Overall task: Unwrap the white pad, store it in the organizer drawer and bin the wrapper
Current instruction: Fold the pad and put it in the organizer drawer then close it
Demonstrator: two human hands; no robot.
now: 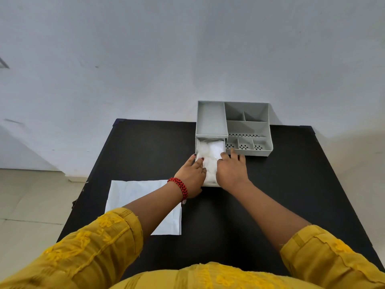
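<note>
A grey organizer [248, 126] stands at the far middle of the black table, its drawer [210, 185] pulled out toward me. White pads [210, 155] fill the drawer. My left hand [192, 176] rests on the drawer's left side, fingers on the pads. My right hand [232, 171] lies on the drawer's right side, its fingers spread against the pads and the organizer's front. A flat white wrapper [135, 195] lies on the table under my left forearm. Whether either hand grips a pad is hidden by the hands themselves.
The black table [291, 184] runs to edges at left and right, with a pale floor [31, 195] to the left and a white wall [187, 59] behind. The organizer's top compartments [245, 113] are open. No bin is in view.
</note>
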